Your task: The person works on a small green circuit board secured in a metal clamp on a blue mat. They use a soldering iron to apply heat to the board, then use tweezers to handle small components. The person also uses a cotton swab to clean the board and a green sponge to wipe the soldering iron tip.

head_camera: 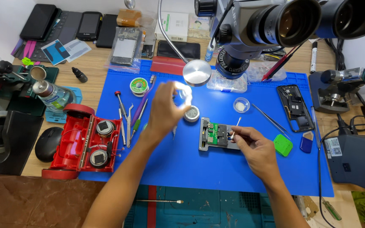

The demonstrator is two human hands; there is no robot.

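My left hand (165, 109) is raised over the blue work mat (182, 164), its fingers closed on a small bright, blurred object (184, 92) that I cannot make out. Just below it sits a small round tin (192, 113). My right hand (254, 147) rests on the mat and pinches a thin white stick (235, 126), its tip at the grey metal holder (215, 135) that clamps a green circuit board (213, 133).
A microscope (271, 25) hangs over the back. A red tool case (83, 143), several screwdrivers and tweezers (127, 120), solder spool (139, 86), opened phone (294, 107), small dish (241, 104), green pick (282, 145) and soldering station (355, 158) surround the mat.
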